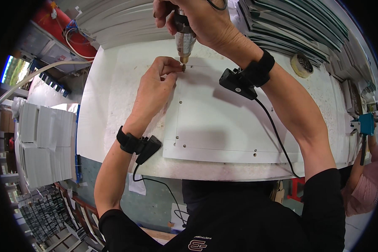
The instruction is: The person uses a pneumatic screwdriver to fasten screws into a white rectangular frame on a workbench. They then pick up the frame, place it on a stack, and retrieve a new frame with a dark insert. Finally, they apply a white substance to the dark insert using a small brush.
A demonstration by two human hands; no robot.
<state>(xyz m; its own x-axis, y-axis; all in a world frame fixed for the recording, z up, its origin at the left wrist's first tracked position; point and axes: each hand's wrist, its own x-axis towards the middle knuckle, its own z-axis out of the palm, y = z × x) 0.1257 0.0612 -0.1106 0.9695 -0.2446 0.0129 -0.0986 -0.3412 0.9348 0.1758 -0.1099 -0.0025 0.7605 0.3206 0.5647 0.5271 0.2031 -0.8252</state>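
My right hand (208, 25) is wrapped round a power screwdriver (185, 42), which points down with its tip at the far left corner of a white panel (227, 113). Just under that tip, my left hand (152, 88) pinches a small screw (183, 68) between thumb and fingertips. The panel lies flat on the worktable. Along its left and near edges sit several dark screw heads, among them one screw head (180, 102) on the left line. Black straps with small devices and cables are on both my wrists.
A round tub (302, 66) of small dark fasteners stands at the far right of the white worktable (113, 109). Beyond it are stacked panels (290, 27). White stacks (46, 143) stand at left. Another person's sleeve (365, 180) and a teal tool (366, 124) show at right.
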